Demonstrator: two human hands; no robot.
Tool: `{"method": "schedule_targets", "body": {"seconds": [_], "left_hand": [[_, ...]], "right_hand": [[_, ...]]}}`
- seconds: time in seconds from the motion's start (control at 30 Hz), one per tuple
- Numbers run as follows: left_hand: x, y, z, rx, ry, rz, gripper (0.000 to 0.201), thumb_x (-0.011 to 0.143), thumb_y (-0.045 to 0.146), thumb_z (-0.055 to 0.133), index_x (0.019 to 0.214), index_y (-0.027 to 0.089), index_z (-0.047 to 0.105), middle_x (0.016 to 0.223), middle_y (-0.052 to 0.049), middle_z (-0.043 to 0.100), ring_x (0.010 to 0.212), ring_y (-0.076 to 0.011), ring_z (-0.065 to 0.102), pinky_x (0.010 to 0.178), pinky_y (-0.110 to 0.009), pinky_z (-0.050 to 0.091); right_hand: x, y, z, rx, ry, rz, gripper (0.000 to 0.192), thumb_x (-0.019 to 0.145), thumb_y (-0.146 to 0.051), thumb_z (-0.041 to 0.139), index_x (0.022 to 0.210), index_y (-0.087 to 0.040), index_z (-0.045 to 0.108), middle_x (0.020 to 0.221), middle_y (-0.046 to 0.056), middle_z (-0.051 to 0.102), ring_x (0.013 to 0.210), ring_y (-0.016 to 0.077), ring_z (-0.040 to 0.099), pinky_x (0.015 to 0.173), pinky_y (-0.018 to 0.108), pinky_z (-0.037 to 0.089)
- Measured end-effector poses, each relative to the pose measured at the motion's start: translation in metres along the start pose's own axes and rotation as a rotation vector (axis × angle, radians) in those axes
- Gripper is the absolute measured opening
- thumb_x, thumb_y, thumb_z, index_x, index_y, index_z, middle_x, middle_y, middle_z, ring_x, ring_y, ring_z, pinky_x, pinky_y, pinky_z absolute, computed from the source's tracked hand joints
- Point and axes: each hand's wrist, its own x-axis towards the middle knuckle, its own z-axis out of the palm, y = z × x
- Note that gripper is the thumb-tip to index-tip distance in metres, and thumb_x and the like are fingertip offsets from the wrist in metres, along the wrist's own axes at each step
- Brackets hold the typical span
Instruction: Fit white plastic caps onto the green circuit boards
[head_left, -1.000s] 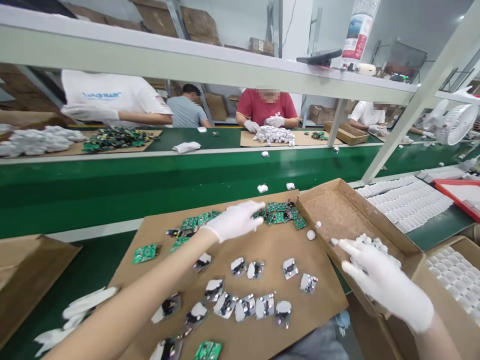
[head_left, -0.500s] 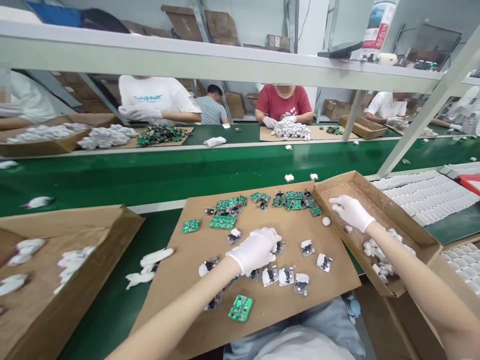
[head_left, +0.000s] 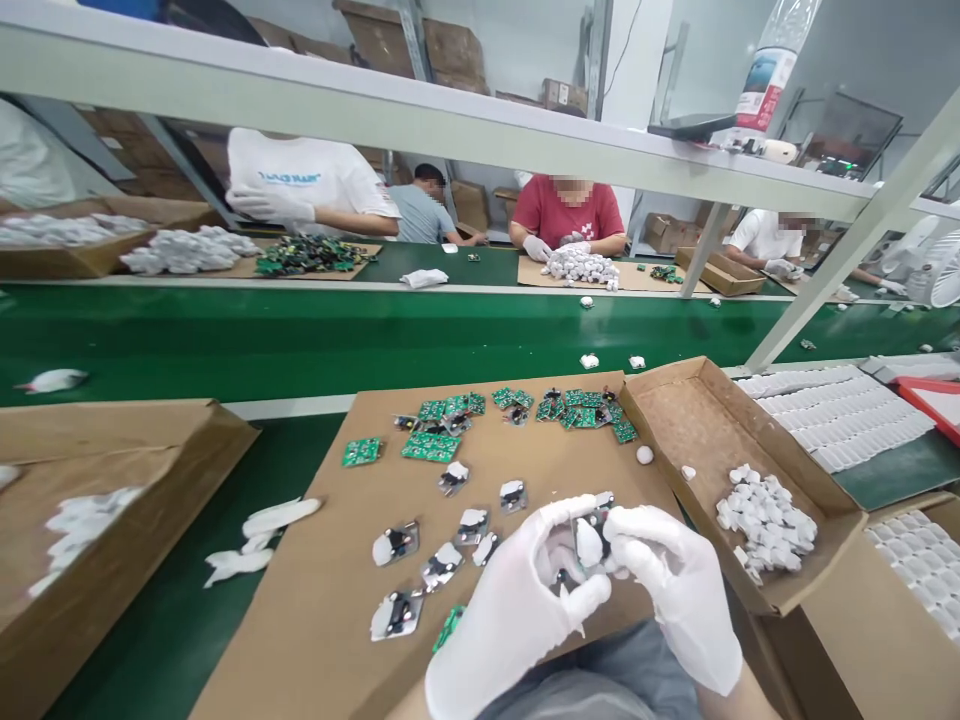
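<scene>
My gloved left hand (head_left: 517, 600) curls around a small circuit board (head_left: 589, 542) with a white part and dark components on it. Another dark piece shows in the palm, too covered to make out. From the other side, my gloved right hand (head_left: 679, 585) pinches the edge of that board; its fingertips partly hide what they grip. To the left of my hands lie several similar boards with white parts (head_left: 442, 565) on a cardboard sheet (head_left: 315, 590). Green circuit boards (head_left: 431, 447) are spread along the sheet's far side, and one more is partly covered by my left hand.
At right stands a cardboard box (head_left: 675, 400) holding small white pieces (head_left: 769, 520). Another cardboard box (head_left: 187, 440) is at left, beside white gloves (head_left: 259, 535). A green conveyor belt (head_left: 337, 345) runs behind; co-workers sit beyond it. A shelf beam (head_left: 375, 110) crosses overhead.
My left hand has moved from the boards on the sheet toward me, now gripping a board. My right hand has come from the right-hand box to meet it. The view has shifted slightly.
</scene>
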Motion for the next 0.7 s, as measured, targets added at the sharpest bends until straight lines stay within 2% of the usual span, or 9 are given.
{"method": "schedule_targets", "body": {"seconds": [0.13,0.23,0.33,0.4,0.47,0.57,0.63,0.7], "left_hand": [[-0.014,-0.003,0.002,-0.059,0.193,0.085,0.040,0.062,0.015,0.086,0.098,0.031,0.080,0.088,-0.003,0.076,0.076,-0.0217,0.070,0.072,-0.031,0.058],[-0.015,-0.007,0.003,-0.160,0.225,0.182,0.041,0.055,0.027,0.094,0.094,0.034,0.083,0.087,-0.004,0.073,0.080,-0.0232,0.068,0.073,-0.031,0.058],[-0.014,-0.011,0.006,-0.275,0.198,0.228,0.044,0.052,0.043,0.094,0.093,0.033,0.084,0.103,-0.009,0.074,0.095,-0.0285,0.068,0.081,-0.035,0.058],[-0.016,-0.013,0.008,-0.337,0.175,0.204,0.047,0.050,0.046,0.095,0.093,0.031,0.084,0.105,-0.011,0.076,0.099,-0.0312,0.069,0.087,-0.038,0.058],[-0.020,-0.014,0.010,-0.397,0.164,0.132,0.049,0.049,0.044,0.096,0.094,0.030,0.084,0.099,-0.010,0.079,0.093,-0.0311,0.071,0.088,-0.040,0.058],[-0.029,-0.014,0.013,-0.472,0.208,0.026,0.054,0.046,0.035,0.098,0.098,0.029,0.083,0.091,-0.007,0.080,0.081,-0.0283,0.073,0.080,-0.038,0.061],[-0.032,-0.015,0.016,-0.501,0.225,0.019,0.055,0.045,0.032,0.098,0.097,0.030,0.083,0.080,-0.004,0.079,0.071,-0.0244,0.072,0.072,-0.034,0.062],[-0.034,-0.016,0.018,-0.528,0.221,0.059,0.052,0.048,0.034,0.098,0.097,0.031,0.083,0.066,-0.001,0.075,0.059,-0.0203,0.068,0.061,-0.030,0.060]], "right_hand": [[-0.007,-0.008,0.003,0.144,0.048,0.068,0.011,0.084,-0.029,0.075,0.091,-0.022,0.081,0.081,0.003,0.078,0.054,0.0127,0.068,0.052,0.021,0.060],[-0.012,-0.019,-0.001,0.117,0.069,0.024,0.016,0.083,-0.029,0.077,0.098,-0.025,0.080,0.079,0.002,0.079,0.055,0.0158,0.072,0.052,0.023,0.062],[-0.017,-0.029,-0.005,-0.221,0.087,-0.215,0.028,0.084,-0.021,0.076,0.110,-0.032,0.076,0.086,0.001,0.080,0.066,0.0183,0.075,0.061,0.027,0.064],[-0.017,-0.034,-0.006,-0.496,0.068,-0.415,0.032,0.086,-0.018,0.073,0.114,-0.033,0.074,0.085,0.001,0.080,0.066,0.0182,0.073,0.061,0.028,0.062],[-0.015,-0.038,-0.005,-0.674,0.038,-0.569,0.033,0.091,-0.018,0.066,0.120,-0.034,0.070,0.087,0.002,0.080,0.064,0.0185,0.070,0.057,0.030,0.059],[-0.010,-0.041,-0.003,-0.727,-0.088,-0.669,0.042,0.099,-0.019,0.053,0.140,-0.033,0.055,0.093,0.003,0.080,0.069,0.0194,0.071,0.059,0.031,0.059],[-0.010,-0.040,-0.004,-0.667,-0.177,-0.669,0.048,0.103,-0.024,0.046,0.150,-0.030,0.042,0.099,0.004,0.080,0.082,0.0205,0.074,0.070,0.033,0.062],[-0.014,-0.032,-0.006,-0.592,-0.229,-0.669,0.050,0.105,-0.036,0.039,0.153,-0.026,0.037,0.111,0.007,0.077,0.103,0.0237,0.072,0.086,0.038,0.061]]}}
